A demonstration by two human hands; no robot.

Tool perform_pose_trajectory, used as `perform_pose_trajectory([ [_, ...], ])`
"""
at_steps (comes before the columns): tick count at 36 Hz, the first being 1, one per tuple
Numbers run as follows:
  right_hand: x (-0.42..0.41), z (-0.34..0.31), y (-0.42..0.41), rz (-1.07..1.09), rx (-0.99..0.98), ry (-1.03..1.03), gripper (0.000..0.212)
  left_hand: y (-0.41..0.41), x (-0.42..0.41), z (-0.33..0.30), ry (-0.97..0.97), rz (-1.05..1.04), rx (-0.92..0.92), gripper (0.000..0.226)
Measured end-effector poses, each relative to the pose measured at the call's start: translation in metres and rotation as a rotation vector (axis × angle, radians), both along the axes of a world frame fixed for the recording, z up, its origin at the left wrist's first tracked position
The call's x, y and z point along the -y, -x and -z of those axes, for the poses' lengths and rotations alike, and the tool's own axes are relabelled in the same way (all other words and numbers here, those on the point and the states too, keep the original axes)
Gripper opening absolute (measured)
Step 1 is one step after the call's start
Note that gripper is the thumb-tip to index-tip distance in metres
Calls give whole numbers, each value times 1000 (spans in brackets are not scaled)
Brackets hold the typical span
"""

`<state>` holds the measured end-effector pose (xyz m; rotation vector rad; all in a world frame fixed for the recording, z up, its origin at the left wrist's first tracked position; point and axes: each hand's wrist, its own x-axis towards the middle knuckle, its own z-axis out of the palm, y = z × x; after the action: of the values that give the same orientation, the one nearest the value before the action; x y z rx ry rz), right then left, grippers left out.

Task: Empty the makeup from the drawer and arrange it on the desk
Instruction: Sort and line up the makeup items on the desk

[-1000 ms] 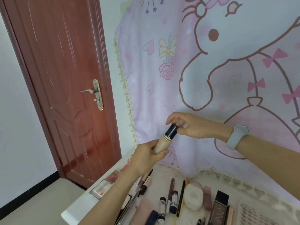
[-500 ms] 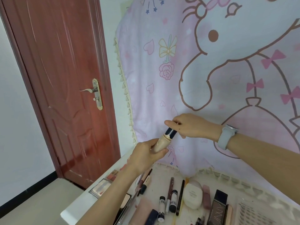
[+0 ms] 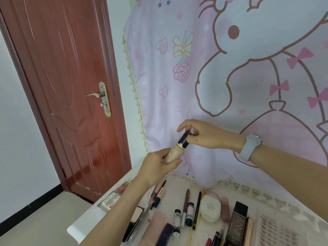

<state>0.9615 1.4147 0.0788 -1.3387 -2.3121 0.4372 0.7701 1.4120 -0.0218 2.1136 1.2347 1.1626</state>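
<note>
Clearly held aloft above the desk (image 3: 83, 226): beige foundation tube (image 3: 173, 153) wrapped in the left hand (image 3: 158, 168); dark cap (image 3: 183, 141) pinched by right hand (image 3: 205, 134) fingertips, seated crooked on a smeared neck; likely to cross-thread or leak if twisted askew; could slip from slick fingers onto the laid-out lip glosses (image 3: 186, 201) and compact (image 3: 210, 208) below.

Both forearms are showing bare, no sleeves reaching into view. The right wrist is wearing a smartwatch (image 3: 251, 147) on a pale grey-blue silicone band, smooth and rounded, wrapping snugly. The left hand (image 3: 156, 167) and right hand (image 3: 207, 134) are wearing no gloves.
</note>
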Motion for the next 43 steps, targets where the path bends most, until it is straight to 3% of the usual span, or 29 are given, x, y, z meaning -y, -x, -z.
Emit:
perform_pose_trajectory([
  [7,2,6,5,135,64,-75,36,0,1,2,5,6,-22,11],
  [12,4,6,1,62,-11,-67,7,0,1,3,-6,5,-32,13],
  [20,9,-11,-15,-58,-206,-62,21,3,3,9,-22,13,-51,7],
  [27,12,-12,-21,-107,-153,7,28,1,4,10,-23,-9,-22,29],
  [33,17,-10,-15,-164,-133,45,33,-3,6,7,-16,17,-35,13],
  [39,15,-17,-22,-168,-260,-18,31,0,8,11,-12,-12,-45,23],
  [43,12,-10,-23,-168,-240,-45,32,-1,9,8,-6,-14,-48,24],
])
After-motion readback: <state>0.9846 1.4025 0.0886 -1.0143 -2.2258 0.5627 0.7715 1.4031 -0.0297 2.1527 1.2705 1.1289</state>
